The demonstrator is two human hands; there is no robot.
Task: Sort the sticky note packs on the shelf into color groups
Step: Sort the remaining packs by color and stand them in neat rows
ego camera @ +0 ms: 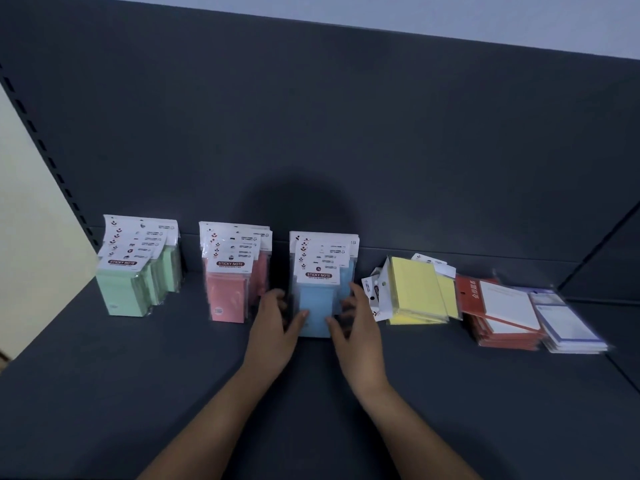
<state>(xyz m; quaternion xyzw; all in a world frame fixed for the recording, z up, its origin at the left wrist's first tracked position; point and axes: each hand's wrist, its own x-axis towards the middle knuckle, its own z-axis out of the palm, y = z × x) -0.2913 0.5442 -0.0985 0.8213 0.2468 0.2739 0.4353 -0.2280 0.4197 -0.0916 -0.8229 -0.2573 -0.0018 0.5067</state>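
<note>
The blue sticky note packs (317,306) are standing upright mid-shelf (138,393), with the left hand (273,327) and right hand (360,330) clasping them from either side, fingers curled round the flanks and thumbs pressing the front pack. Pink packs (230,292) and green packs (131,282) are standing to the left, while yellow packs (415,289) and red-carded packs (498,313) are lying to the right.

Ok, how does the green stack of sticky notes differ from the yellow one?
The green packs stand upright in a tidy row, far left; the yellow packs lie tilted in a loose heap, right of the blue packs. Green header cards face forward; yellow ones point left. Both sit on the shelf, each a single colour.
</note>
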